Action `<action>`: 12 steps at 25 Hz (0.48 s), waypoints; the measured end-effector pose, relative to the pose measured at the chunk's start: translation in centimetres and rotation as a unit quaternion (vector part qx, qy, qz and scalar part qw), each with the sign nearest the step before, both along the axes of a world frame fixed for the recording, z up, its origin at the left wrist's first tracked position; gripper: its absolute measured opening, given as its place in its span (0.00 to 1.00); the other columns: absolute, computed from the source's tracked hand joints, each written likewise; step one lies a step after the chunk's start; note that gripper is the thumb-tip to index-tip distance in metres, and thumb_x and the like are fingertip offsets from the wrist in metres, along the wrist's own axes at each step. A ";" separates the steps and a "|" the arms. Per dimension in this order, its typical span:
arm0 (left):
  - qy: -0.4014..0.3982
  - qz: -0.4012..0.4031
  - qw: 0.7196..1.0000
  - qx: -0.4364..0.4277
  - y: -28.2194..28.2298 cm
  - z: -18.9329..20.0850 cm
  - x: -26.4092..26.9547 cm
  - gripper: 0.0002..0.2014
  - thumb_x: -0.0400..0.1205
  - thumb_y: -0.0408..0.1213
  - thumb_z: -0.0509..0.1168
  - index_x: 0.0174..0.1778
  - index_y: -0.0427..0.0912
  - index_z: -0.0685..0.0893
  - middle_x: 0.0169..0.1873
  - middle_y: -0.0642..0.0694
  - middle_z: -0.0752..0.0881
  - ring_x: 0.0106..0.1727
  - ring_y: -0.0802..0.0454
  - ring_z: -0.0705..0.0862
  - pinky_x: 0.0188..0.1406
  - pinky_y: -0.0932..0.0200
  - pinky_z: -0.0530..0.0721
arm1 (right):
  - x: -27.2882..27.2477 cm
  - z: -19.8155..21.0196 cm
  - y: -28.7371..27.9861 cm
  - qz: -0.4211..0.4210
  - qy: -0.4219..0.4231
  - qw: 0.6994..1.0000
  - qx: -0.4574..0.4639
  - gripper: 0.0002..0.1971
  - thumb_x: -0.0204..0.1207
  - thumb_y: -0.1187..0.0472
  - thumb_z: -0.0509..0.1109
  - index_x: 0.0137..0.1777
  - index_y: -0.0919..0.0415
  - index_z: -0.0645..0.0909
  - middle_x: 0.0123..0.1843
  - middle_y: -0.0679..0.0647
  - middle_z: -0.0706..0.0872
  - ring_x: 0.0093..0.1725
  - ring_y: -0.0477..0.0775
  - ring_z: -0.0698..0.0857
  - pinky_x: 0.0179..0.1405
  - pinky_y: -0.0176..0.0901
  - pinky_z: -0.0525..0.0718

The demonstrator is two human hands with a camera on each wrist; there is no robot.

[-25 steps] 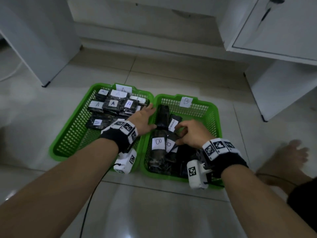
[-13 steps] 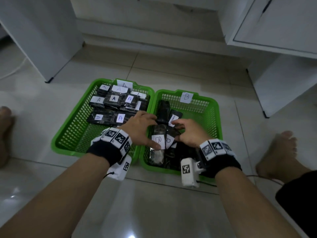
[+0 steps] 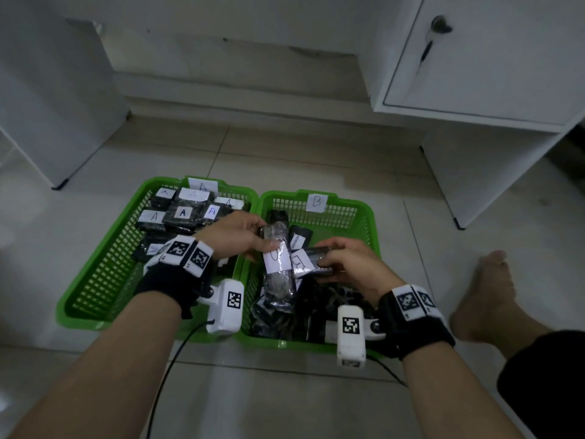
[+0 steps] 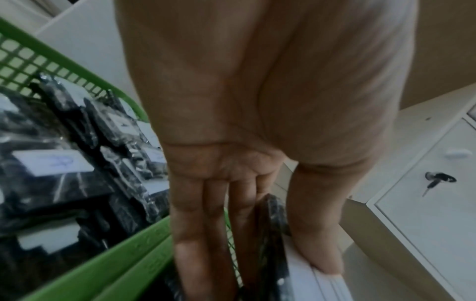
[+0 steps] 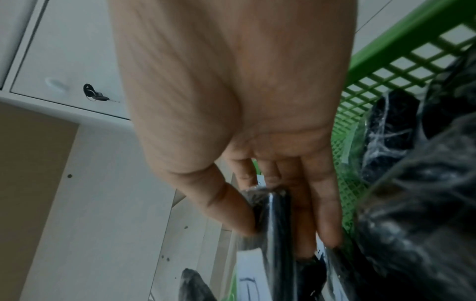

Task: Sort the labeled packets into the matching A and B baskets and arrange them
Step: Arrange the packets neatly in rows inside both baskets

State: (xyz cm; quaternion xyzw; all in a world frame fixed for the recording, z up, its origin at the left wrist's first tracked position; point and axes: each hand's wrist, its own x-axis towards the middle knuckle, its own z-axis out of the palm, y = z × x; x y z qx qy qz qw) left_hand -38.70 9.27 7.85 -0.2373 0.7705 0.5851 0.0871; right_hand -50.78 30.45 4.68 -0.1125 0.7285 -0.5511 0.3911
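Note:
Two green baskets stand side by side on the floor. The left basket (image 3: pixel 95 274) carries an A tag (image 3: pixel 202 186) and holds several black packets with A labels (image 3: pixel 182 212). The right basket (image 3: pixel 368 223) carries a B tag (image 3: pixel 316 202) and holds a loose heap of black packets. My left hand (image 3: pixel 240 236) pinches a long B-labeled packet (image 3: pixel 278 270) between thumb and fingers over the B basket. My right hand (image 3: pixel 351 261) grips another B-labeled packet (image 3: pixel 311 263) lying crosswise beside it. In the right wrist view the thumb (image 5: pixel 231 209) and fingers clamp that dark packet (image 5: pixel 278 234).
White cabinets stand behind and to both sides; the right one (image 3: pixel 493 58) has a key in its door (image 3: pixel 438 25). A bare foot (image 3: pixel 490 296) rests on the tiled floor right of the B basket. A cable (image 3: pixel 164 375) trails from the left wrist camera.
Both hands have lifted their B packets a little above the heap. The left hand came from the basket divider onto the long packet. The head view has tilted up.

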 end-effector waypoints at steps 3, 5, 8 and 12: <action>0.027 0.078 0.989 0.121 0.5 -0.3 -0.3 0.12 0.81 0.33 0.71 0.60 0.37 0.82 0.52 0.41 0.92 0.55 0.43 0.90 0.46 0.48 0.91 | 0.0 0.4 0.1 -0.068 -0.013 0.997 -0.036 0.07 0.75 0.76 0.68 0.49 0.69 0.83 0.42 0.64 0.89 0.33 0.59 0.88 0.29 0.49 0.90; 0.063 0.125 0.977 0.159 0.8 0.0 -0.6 0.13 0.83 0.34 0.69 0.63 0.38 0.80 0.53 0.41 0.92 0.55 0.42 0.91 0.46 0.47 0.91 | -0.3 0.9 0.1 -0.101 -0.021 0.992 -0.072 0.06 0.75 0.76 0.68 0.48 0.68 0.79 0.43 0.64 0.90 0.34 0.61 0.88 0.35 0.54 0.91; 0.115 0.242 0.941 0.206 1.4 0.4 -1.0 0.16 0.84 0.35 0.69 0.66 0.36 0.77 0.54 0.38 0.91 0.53 0.38 0.91 0.46 0.43 0.91 | -0.3 2.0 0.1 -0.114 -0.016 0.989 -0.093 0.10 0.73 0.78 0.70 0.49 0.66 0.76 0.48 0.68 0.91 0.40 0.67 0.91 0.52 0.64 0.92; 0.150 0.312 0.916 0.203 1.1 0.7 -0.8 0.17 0.83 0.38 0.70 0.66 0.37 0.78 0.55 0.37 0.90 0.51 0.38 0.92 0.44 0.44 0.92 | 0.2 3.0 0.2 -0.114 0.021 0.990 -0.079 0.15 0.71 0.79 0.71 0.54 0.67 0.77 0.51 0.67 0.90 0.40 0.64 0.91 0.52 0.65 0.92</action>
